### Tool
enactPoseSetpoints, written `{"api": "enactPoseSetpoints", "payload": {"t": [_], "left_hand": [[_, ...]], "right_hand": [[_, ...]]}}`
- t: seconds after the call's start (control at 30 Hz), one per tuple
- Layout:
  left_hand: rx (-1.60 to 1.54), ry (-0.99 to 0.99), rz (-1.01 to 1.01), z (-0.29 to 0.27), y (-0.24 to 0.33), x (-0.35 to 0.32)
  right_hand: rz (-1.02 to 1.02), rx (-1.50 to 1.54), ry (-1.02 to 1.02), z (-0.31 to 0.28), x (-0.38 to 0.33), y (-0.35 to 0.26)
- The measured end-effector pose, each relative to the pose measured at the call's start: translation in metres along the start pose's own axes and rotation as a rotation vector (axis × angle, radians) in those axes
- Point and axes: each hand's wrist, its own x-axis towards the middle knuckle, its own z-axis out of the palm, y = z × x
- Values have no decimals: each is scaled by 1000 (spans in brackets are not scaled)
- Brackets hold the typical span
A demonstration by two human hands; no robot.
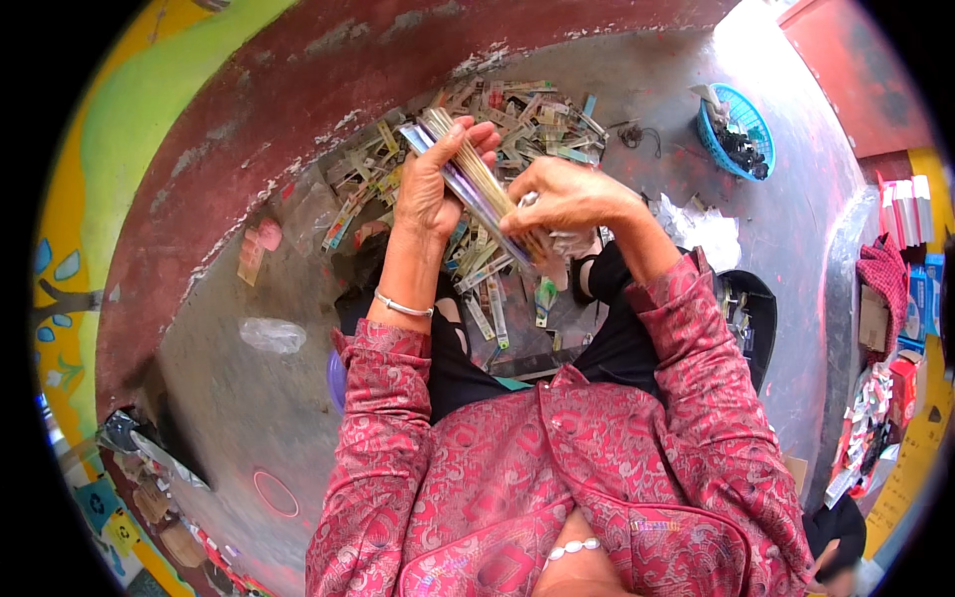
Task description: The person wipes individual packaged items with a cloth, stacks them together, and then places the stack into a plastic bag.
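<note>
A bundle of long, slim packets (476,189), yellowish and purple with clear shiny wrapping, slants between my hands. My left hand (430,189) grips its upper part, thumb across it and fingers behind. At its lower end my right hand (569,199) is closed, thumb and fingers pressed at the bundle and some crumpled clear plastic. How much of the lower end those fingers hold is partly hidden. Below and beyond my hands, a loose pile of similar slim packets (537,109) is spread over the floor between my feet and the wall.
A blue basket (758,129) with dark things in it stands far right. Crumpled white plastic (701,227) lies right of my knee, above a black container (761,328). Clear plastic (273,335) and a pink-topped packet (254,254) lie left. Boxes (925,289) line the right side.
</note>
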Motion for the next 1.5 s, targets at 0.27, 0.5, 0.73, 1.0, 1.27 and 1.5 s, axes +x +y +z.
{"api": "enactPoseSetpoints", "payload": {"t": [0.27, 0.5, 0.73, 1.0, 1.27, 1.5], "left_hand": [[71, 77, -23, 6, -15, 2], [-179, 141, 68, -15, 0, 11], [-248, -12, 125, -10, 17, 8], [-153, -141, 27, -1, 5, -1], [44, -243, 113, 6, 3, -12], [124, -61, 110, 2, -3, -11]], "right_hand": [[-231, 407, 794, -22, 14, -1], [-167, -419, 509, 26, 22, 5], [325, 267, 457, -29, -14, 26], [131, 538, -122, 19, 6, 0], [85, 507, 106, 13, 7, 7], [98, 178, 119, 11, 7, 9]]}}
